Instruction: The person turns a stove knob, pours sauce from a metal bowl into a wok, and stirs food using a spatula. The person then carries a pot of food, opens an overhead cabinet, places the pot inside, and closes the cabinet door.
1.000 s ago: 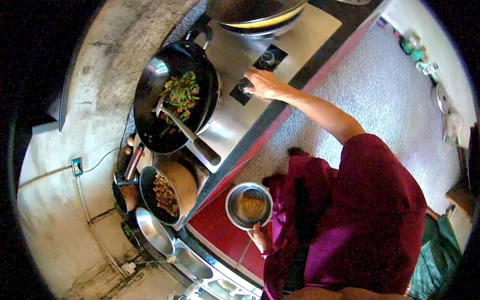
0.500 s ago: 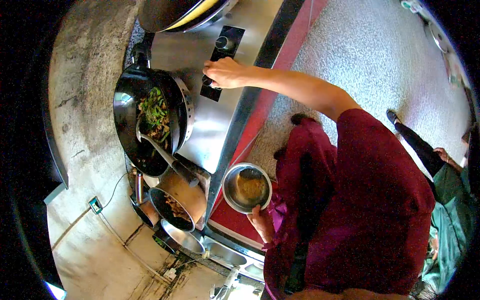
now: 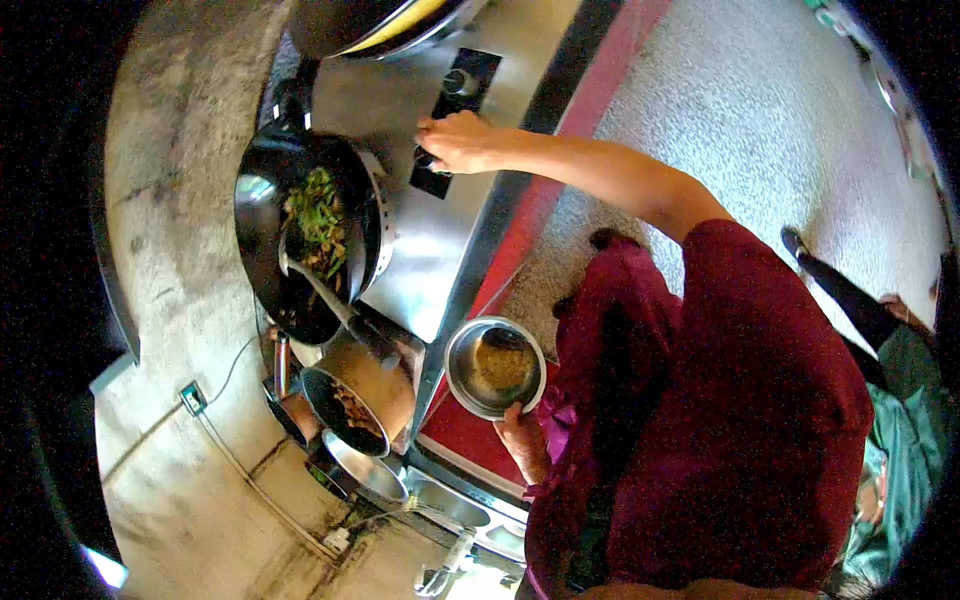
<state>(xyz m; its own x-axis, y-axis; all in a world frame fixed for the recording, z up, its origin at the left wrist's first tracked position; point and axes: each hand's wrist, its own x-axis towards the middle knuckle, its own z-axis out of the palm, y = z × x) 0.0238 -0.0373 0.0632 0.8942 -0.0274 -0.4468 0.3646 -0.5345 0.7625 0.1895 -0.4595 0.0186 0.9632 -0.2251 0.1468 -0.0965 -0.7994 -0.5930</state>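
My right hand (image 3: 460, 142) is closed around a stove knob (image 3: 426, 158) on the steel front of the stove. My left hand (image 3: 520, 440) grips the rim of a metal bowl (image 3: 455, 370) with a brownish content inside, held beside the stove edge. A black wok (image 3: 262, 235) sits on the burner at the left, with chopped green food (image 3: 318, 215) in it. A ladle (image 3: 325, 293) rests in the wok, its dark handle reaching over a pot (image 3: 385, 385) that holds brown pieces.
Another large pan (image 3: 330, 25) is at the top, near a second knob (image 3: 459, 82). Below the pot are a shallow metal pan (image 3: 365, 468) and a sink (image 3: 450, 502). At the far right stands another person (image 3: 905, 430) in green and black.
The view has shifted slightly, moving the stove and wok a little to the right in the picture. Both hands keep their holds.
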